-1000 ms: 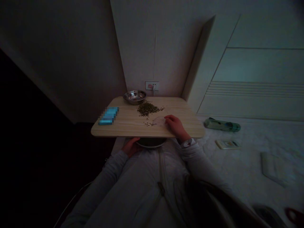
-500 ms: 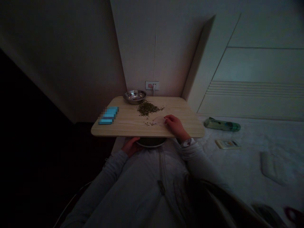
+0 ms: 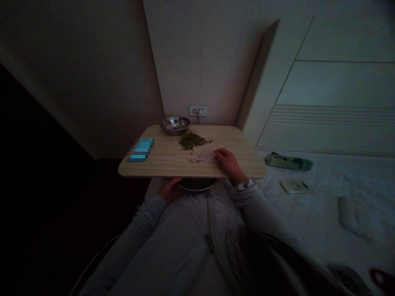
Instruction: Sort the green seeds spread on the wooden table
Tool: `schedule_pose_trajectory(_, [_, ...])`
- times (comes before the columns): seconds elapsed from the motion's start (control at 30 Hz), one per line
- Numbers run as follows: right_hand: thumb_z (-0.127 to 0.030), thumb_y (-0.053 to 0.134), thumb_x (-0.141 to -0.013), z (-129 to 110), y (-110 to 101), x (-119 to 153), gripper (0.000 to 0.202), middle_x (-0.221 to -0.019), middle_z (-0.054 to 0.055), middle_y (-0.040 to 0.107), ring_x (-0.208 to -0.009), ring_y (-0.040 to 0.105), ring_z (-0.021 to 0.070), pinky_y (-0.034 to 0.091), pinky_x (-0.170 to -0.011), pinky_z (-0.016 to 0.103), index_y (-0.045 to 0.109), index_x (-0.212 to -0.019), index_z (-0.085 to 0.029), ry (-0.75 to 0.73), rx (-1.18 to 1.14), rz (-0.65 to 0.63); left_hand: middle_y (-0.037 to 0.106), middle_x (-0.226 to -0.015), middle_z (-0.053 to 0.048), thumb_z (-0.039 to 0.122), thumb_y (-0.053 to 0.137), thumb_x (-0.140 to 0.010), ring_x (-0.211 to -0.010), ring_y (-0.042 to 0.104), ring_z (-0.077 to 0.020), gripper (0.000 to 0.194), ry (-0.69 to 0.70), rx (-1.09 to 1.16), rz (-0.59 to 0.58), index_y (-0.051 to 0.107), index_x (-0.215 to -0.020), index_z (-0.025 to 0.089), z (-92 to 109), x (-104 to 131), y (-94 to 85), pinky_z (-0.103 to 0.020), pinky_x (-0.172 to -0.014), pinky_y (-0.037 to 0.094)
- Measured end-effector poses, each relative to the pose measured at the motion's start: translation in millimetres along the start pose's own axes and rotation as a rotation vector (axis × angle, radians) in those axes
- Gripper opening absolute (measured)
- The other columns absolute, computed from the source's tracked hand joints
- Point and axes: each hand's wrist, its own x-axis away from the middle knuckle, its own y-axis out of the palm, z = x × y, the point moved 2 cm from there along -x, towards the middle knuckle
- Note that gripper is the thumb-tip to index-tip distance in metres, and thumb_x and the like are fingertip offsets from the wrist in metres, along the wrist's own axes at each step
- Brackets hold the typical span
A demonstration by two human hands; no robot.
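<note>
My right hand point(image 3: 227, 163) rests over the right part of a small wooden table point(image 3: 166, 158), fingers closed on the edge of a clear, thin plastic piece point(image 3: 207, 156). Small dark green grains lie in a pile point(image 3: 191, 141) at the middle, with a few scattered ones point(image 3: 194, 160) beside the plastic piece. Below the table's front edge, my left hand point(image 3: 170, 190) holds the left rim of a round bowl point(image 3: 196, 185), which is partly hidden under the tabletop. A shiny metal bowl point(image 3: 175, 126) stands at the back left of the table.
A pixelated blue phone-like object point(image 3: 141, 149) lies on the table's left side. To the right, on a white bedcover point(image 3: 296, 213), are a green bottle-like object point(image 3: 289, 162), a pale remote-like device point(image 3: 296, 187) and a white item point(image 3: 353, 217). A wall socket point(image 3: 198, 110) is behind the table.
</note>
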Motion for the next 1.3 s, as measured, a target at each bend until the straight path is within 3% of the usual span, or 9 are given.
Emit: schedule_pose_trajectory(1.3, [-0.027,0.042,-0.067,-4.3,-1.9,2.5,0.026,-0.065,0.000,0.059,-0.060,0.049,0.0118,0.038,-0.062,0.025,0.060,-0.083,-0.016,0.014,0.003,-0.018,0.065,-0.072,-0.003,0.017,0.052,-0.071,-0.069,0.059,-0.0150,0.011,0.013,-0.014,-0.037,0.062,-0.075,0.016,-2.1,-4.8,-3.4,-0.026,-0.057,0.048])
